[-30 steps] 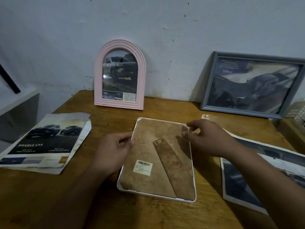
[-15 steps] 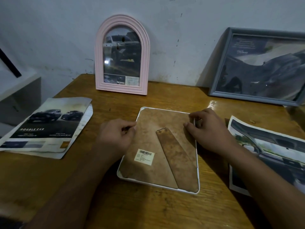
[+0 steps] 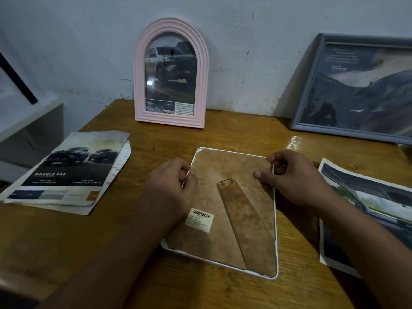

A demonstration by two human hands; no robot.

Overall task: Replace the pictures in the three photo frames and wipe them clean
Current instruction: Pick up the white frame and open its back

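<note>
Nearest the person, a white frame (image 3: 276,230) lies face down on the wooden worktop (image 3: 223,139), its brown backing board (image 3: 211,237) uppermost with the fold-out stand (image 3: 247,226) flat against it and a barcode sticker (image 3: 200,219) near the left edge. The step in hand appears to be working the backing at its two side edges, either freeing it or seating it; which one cannot be told from here. To do it well, both sides should be handled evenly, with light pressure near the rim so the board does not bow and the glass beneath is not stressed.

The left hand (image 3: 170,181) has its fingers curled at the frame's left edge, pinching what looks like a small tab or the rim itself; the detail is too small to be sure. The right hand (image 3: 294,177) is also curled, fingers hooked over the upper right edge and thumb pressing on the backing board.

Farther out, a car brochure sheet (image 3: 66,172) lies at the left and a printed picture (image 3: 367,210) at the right. At the back, a pink arched frame (image 3: 170,25) stands against the wall (image 3: 66,41) and a grey frame (image 3: 312,85) leans on it, both holding car pictures.
</note>
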